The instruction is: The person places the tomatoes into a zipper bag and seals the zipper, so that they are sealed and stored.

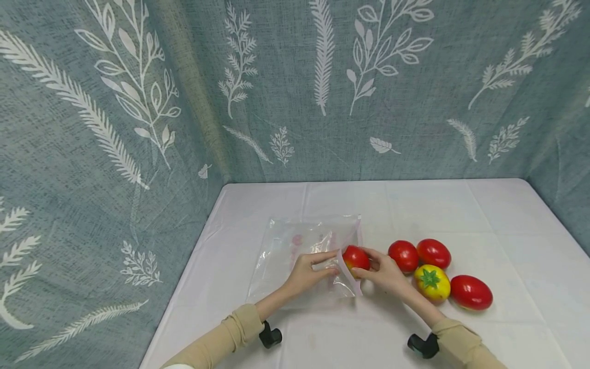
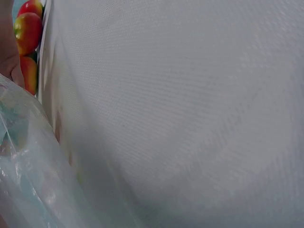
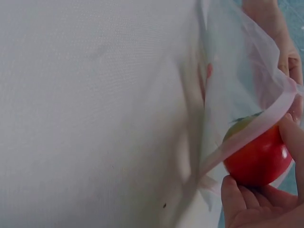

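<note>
A clear zip bag (image 1: 281, 251) with a pinkish edge along its mouth lies on the table, mouth toward the right. My left hand (image 1: 305, 272) grips the bag near its mouth, thumb and fingers apart on the plastic. At that opening, my right hand (image 1: 387, 275) holds a red tomato (image 1: 355, 258) between thumb and fingers. In the right wrist view, the bag's pink edge (image 3: 259, 124) crosses the tomato (image 3: 261, 161), whose green-topped end sits behind the plastic. The left wrist view shows mostly tablecloth, with crumpled plastic (image 2: 28, 175) at its left side.
Right of the right hand, several more tomatoes sit close together: two red ones (image 1: 403, 256) at the back, a yellow one (image 1: 431, 289) with its green top facing up, and a red one (image 1: 471, 292) farthest right. A patterned blue-grey curtain (image 1: 295, 102) hangs behind the white-covered table (image 1: 498, 220).
</note>
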`<state>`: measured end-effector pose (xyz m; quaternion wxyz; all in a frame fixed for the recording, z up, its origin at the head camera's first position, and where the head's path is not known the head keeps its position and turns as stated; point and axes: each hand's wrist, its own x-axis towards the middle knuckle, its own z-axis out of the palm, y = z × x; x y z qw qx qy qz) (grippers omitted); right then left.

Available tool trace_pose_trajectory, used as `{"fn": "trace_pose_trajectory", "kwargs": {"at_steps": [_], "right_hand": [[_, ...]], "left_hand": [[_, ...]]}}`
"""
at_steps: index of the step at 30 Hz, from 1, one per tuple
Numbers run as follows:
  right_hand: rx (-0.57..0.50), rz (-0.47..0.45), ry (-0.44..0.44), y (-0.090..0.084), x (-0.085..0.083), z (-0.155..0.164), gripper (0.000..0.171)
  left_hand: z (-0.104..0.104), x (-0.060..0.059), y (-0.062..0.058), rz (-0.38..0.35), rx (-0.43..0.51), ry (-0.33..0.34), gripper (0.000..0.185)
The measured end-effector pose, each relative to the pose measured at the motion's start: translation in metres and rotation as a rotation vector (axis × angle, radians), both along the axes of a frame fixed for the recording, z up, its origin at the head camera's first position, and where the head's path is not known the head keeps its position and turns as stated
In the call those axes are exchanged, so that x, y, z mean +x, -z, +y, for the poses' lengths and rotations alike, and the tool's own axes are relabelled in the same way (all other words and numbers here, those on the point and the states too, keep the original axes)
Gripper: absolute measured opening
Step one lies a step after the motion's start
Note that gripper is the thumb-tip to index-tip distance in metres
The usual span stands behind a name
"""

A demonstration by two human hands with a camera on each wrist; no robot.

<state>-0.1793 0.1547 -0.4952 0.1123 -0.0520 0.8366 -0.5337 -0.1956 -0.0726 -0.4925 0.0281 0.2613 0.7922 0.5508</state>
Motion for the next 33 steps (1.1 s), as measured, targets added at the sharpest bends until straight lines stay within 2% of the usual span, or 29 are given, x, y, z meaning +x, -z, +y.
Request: {"fn": "trace_pose_trajectory", "kwargs": {"at_steps": [8,10,11,15,17,27,33], "right_hand": [[-0.019,-0.017,-0.016,0.007,-0.002,-0.007,0.073],[-0.008,-0.008,-0.022,0.008,-0.003,-0.008,0.073],[0.0,-0.006,-0.024,0.008,-0.003,-0.009,0.072],[0.032,0.017,-0.031,0.01,-0.006,-0.012,0.069],[0.044,0.022,-0.031,0.011,-0.007,-0.014,0.068],[0.064,0.016,-0.027,0.011,-0.014,-0.022,0.068],[0.106,0.063,-0.06,0.011,-0.019,-0.026,0.065]], "left_hand": [[-0.002,-0.001,0.003,-0.009,0.009,0.018,0.043],[-0.001,0.003,-0.005,-0.015,-0.001,0.017,0.043],[-0.001,0.003,-0.005,-0.011,-0.004,0.016,0.043],[-0.001,0.002,-0.004,-0.001,-0.005,0.023,0.044],[-0.002,-0.002,0.005,0.012,0.003,0.026,0.045],[-0.002,-0.002,0.005,0.035,0.018,0.029,0.043],[-0.002,-0.001,0.003,0.032,0.044,0.024,0.042]]}}
